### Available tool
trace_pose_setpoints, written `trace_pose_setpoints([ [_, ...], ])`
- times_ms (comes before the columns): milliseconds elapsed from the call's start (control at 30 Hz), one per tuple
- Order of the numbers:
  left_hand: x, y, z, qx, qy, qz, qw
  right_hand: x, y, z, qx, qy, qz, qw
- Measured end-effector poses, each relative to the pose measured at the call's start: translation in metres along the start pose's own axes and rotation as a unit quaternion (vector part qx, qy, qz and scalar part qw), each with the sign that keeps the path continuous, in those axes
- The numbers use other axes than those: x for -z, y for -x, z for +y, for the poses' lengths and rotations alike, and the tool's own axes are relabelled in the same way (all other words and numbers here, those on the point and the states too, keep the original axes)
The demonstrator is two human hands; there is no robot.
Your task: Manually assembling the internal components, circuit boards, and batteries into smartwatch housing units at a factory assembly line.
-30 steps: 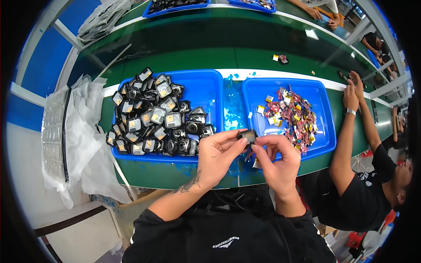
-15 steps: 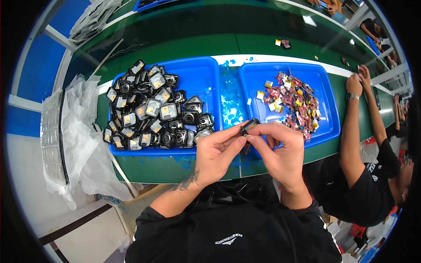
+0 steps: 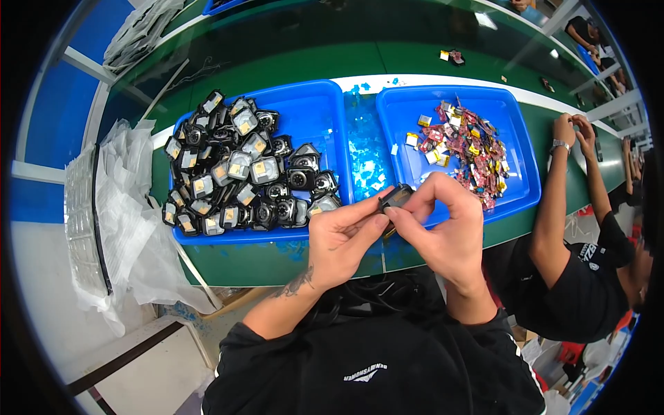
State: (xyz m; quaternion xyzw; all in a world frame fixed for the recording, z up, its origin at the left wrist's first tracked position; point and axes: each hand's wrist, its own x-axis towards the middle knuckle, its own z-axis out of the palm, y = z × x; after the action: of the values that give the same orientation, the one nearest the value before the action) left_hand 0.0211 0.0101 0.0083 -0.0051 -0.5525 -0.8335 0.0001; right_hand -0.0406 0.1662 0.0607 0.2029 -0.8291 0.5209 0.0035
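Note:
A small black watch case [image 3: 396, 198] is held up between my two hands over the front edge of the table. My left hand [image 3: 340, 242] pinches its left side between thumb and fingers. My right hand [image 3: 448, 232] is closed on its right side, with the thumb pressed on the case and the index finger bent above. The fingers partly hide the case, so its inside cannot be made out. Left of my hands, similar black and grey watch cases [image 3: 238, 166] are heaped in a blue tray [image 3: 311, 111].
Another blue tray [image 3: 520, 131] on the right holds a pile of small red circuit boards and silver-yellow batteries [image 3: 470, 152]. Blue scraps [image 3: 366, 155] litter the green table [image 3: 304, 59] between the trays. Clear plastic sheeting [image 3: 128, 221] hangs at left. A co-worker's arms [image 3: 553, 200] reach in at right.
My right thumb has slid further onto the watch case and the right index finger has lifted, so more of the case shows. The co-worker's hands have shifted slightly.

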Motion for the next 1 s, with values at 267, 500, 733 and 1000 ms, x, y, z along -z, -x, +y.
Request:
trace_pose_setpoints([
  [267, 0.005, 0.004, -0.002, -0.018, -0.133, -0.010, 0.991, -0.004, -0.002, 0.012, 0.058, -0.038, 0.002, 0.998],
  [500, -0.008, -0.012, -0.004, -0.019, 0.145, 0.111, 0.983, 0.003, 0.008, 0.017, -0.065, -0.296, 0.000, 0.953],
  [733, 0.005, -0.010, 0.013, -0.152, -0.153, 0.020, 0.976, 0.002, 0.011, 0.020, -0.130, -0.330, -0.018, 0.935],
  [1000, 0.005, -0.016, 0.015, -0.286, -0.407, -0.001, 0.868, 0.010, 0.010, 0.011, 0.029, -0.159, -0.019, 0.987],
])
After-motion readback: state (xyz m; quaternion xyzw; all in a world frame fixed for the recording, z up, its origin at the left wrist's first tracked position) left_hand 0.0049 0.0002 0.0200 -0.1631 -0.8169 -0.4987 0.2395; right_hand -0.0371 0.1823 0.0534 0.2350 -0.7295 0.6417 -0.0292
